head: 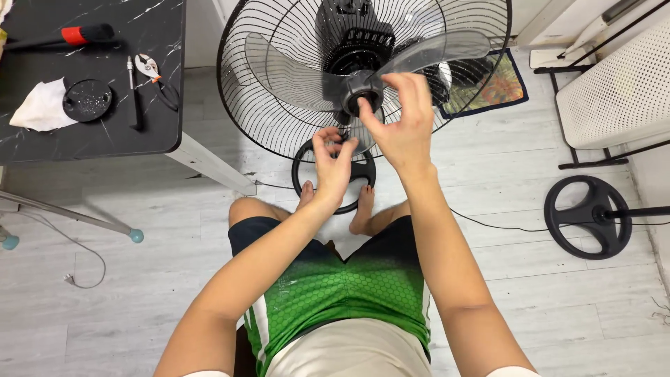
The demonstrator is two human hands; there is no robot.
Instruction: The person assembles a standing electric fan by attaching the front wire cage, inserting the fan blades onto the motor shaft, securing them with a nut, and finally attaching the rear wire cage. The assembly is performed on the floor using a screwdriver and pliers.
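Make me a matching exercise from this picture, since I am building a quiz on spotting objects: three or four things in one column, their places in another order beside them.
Things:
1. translucent grey plastic fan blades
2. white crumpled cloth
3. black round spoked stand base on the right
4. pliers with white and orange handles

Places:
A. on the pale floor beside the white perforated rack
B. inside the black wire fan guard
C. on the dark marbled table, next to a thin screwdriver
D. on the dark marbled table, touching a black round disc

Pairs: 1-B, 2-D, 3-A, 4-C
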